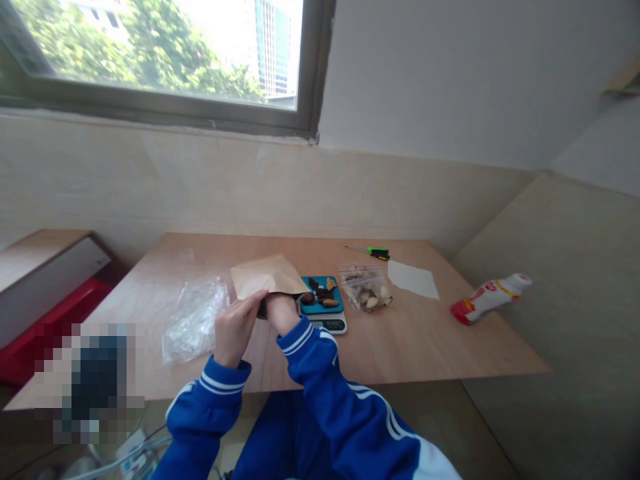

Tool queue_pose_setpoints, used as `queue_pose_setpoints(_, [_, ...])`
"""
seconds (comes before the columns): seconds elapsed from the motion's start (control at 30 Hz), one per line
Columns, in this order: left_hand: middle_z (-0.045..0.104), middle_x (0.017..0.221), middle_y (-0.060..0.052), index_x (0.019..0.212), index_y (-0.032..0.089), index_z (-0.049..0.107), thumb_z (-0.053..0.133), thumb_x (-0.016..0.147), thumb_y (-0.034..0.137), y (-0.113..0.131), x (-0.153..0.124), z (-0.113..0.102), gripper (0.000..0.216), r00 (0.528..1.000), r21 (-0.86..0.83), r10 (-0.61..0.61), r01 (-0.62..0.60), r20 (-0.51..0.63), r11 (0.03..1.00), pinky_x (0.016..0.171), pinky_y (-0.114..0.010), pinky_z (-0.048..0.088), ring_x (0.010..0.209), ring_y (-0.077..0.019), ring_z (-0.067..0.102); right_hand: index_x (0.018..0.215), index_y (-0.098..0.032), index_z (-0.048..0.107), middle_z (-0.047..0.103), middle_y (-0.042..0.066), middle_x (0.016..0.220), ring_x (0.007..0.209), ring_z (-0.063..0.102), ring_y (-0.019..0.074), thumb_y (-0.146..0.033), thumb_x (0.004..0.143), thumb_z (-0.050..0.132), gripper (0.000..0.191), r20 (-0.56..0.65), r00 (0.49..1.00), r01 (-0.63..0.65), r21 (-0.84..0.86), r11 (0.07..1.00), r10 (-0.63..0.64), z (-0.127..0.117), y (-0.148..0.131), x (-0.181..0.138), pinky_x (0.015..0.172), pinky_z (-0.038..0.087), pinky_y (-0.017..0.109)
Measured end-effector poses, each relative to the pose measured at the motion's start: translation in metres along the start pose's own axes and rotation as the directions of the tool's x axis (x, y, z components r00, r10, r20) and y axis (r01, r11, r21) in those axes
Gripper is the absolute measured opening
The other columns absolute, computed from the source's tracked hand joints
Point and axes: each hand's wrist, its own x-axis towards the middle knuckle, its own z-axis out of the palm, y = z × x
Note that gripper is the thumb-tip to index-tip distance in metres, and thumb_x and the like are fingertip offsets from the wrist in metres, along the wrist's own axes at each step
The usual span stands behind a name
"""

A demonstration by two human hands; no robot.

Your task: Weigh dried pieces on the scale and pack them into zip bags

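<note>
A brown paper pouch (265, 275) is held above the wooden table (410, 340). My left hand (235, 328) grips the pouch's lower edge, fingers closed on it. My right hand (280, 311) reaches into the pouch opening, and its fingers are hidden inside. Just right of my hands stands a small scale with a teal top (325, 307) carrying several dark and tan pieces. A clear zip bag (367, 288) holding similar pieces lies right of the scale. Both sleeves are blue with white stripes.
A crumpled clear plastic bag (193, 319) lies left of my hands. A green-handled screwdriver (373, 252) and a white paper sheet (413, 279) sit at the back right. A white and red bottle (490, 297) lies off the table's right edge. A red box (45, 327) stands left.
</note>
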Motion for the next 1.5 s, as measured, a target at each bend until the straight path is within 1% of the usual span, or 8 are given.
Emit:
queue_pose_setpoints(0.13, [0.073, 0.101, 0.002, 0.105, 0.026, 0.069, 0.048, 0.09, 0.029, 0.003, -0.012, 0.001, 0.025, 0.999, -0.064, -0.044, 0.044, 0.01, 0.997, 0.074, -0.02, 0.054, 0.085, -0.0138, 0.069, 0.123, -0.007, 0.054, 0.064, 0.016, 0.117, 0.125, 0.047, 0.025, -0.008, 0.093, 0.037, 0.035, -0.113, 0.993, -0.015, 0.041, 0.999, 0.02, 0.028, 0.002, 0.01, 0.11, 0.027, 0.045])
queue_pose_setpoints(0.33, [0.072, 0.103, 0.002, 0.106, 0.027, 0.069, 0.051, 0.089, 0.032, -0.001, -0.021, 0.002, 0.025, 0.992, -0.096, -0.125, 0.128, 0.032, 0.987, 0.078, -0.025, 0.055, 0.09, -0.017, 0.069, 0.115, -0.011, 0.057, 0.066, 0.008, 0.113, 0.125, 0.046, 0.0234, -0.004, 0.09, 0.042, 0.03, -0.403, 0.915, 0.152, 0.274, 0.949, -0.03, 0.067, 0.014, 0.005, 0.112, 0.023, 0.048])
queue_pose_setpoints(0.6, [0.072, 0.102, 0.003, 0.103, 0.027, 0.069, 0.051, 0.089, 0.033, -0.001, -0.018, 0.0, 0.024, 0.985, -0.093, -0.163, 0.167, 0.057, 0.981, 0.079, -0.024, 0.055, 0.087, -0.0159, 0.069, 0.101, -0.008, 0.065, 0.068, 0.014, 0.094, 0.093, 0.063, 0.0263, -0.012, 0.088, 0.051, 0.02, -0.229, 0.972, 0.084, 0.164, 0.983, -0.045, 0.024, 0.008, -0.022, 0.089, 0.047, 0.042])
queue_pose_setpoints(0.83, [0.073, 0.099, 0.004, 0.099, 0.026, 0.071, 0.051, 0.089, 0.036, -0.005, -0.007, 0.0, 0.025, 0.979, -0.062, -0.196, 0.199, 0.047, 0.978, 0.074, -0.022, 0.054, 0.083, -0.0154, 0.07, 0.085, -0.021, 0.069, 0.061, 0.004, 0.08, 0.079, 0.059, 0.0185, -0.03, 0.09, 0.052, 0.019, -0.415, 0.908, 0.178, 0.247, 0.953, -0.062, -0.008, 0.041, -0.096, 0.076, 0.047, 0.032])
queue_pose_setpoints(0.97, [0.073, 0.097, 0.005, 0.098, 0.028, 0.071, 0.05, 0.088, 0.039, -0.012, -0.006, 0.005, 0.025, 0.969, -0.067, -0.238, 0.242, 0.072, 0.968, 0.072, -0.023, 0.054, 0.083, -0.0159, 0.07, 0.083, -0.019, 0.068, 0.059, 0.003, 0.075, 0.066, 0.057, 0.0142, -0.036, 0.09, 0.05, 0.026, -0.486, 0.862, 0.077, 0.402, 0.912, 0.141, -0.002, 0.094, -0.112, 0.064, 0.047, 0.026])
queue_pose_setpoints(1.1, [0.074, 0.094, 0.004, 0.098, 0.028, 0.071, 0.049, 0.088, 0.041, -0.018, -0.009, 0.013, 0.027, 0.955, -0.024, -0.274, 0.279, 0.111, 0.96, 0.065, -0.024, 0.053, 0.079, -0.0171, 0.07, 0.084, -0.017, 0.068, 0.06, 0.005, 0.077, 0.067, 0.058, 0.0154, -0.037, 0.091, 0.047, 0.03, -0.482, 0.853, -0.033, 0.329, 0.944, 0.199, 0.012, 0.13, -0.103, 0.064, 0.045, 0.027])
queue_pose_setpoints(1.3, [0.073, 0.098, 0.005, 0.098, 0.03, 0.07, 0.051, 0.087, 0.039, -0.023, -0.014, 0.017, 0.024, 0.943, -0.049, -0.291, 0.302, 0.161, 0.952, 0.072, -0.025, 0.054, 0.086, -0.0179, 0.07, 0.088, -0.019, 0.069, 0.062, 0.007, 0.086, 0.079, 0.06, 0.0208, -0.028, 0.09, 0.049, 0.021, -0.462, 0.865, -0.157, 0.122, 0.98, 0.196, 0.022, 0.136, -0.081, 0.077, 0.041, 0.036])
queue_pose_setpoints(1.5, [0.073, 0.099, 0.005, 0.098, 0.031, 0.07, 0.052, 0.087, 0.035, -0.031, -0.018, 0.02, 0.021, 0.93, -0.012, -0.315, 0.322, 0.188, 0.947, 0.07, -0.025, 0.054, 0.083, -0.0177, 0.07, 0.105, -0.017, 0.062, 0.062, 0.008, 0.09, 0.077, 0.059, 0.0191, -0.028, 0.09, 0.046, 0.025, -0.543, 0.814, -0.058, 0.281, 0.958, 0.208, 0.028, 0.13, -0.101, 0.074, 0.046, 0.033])
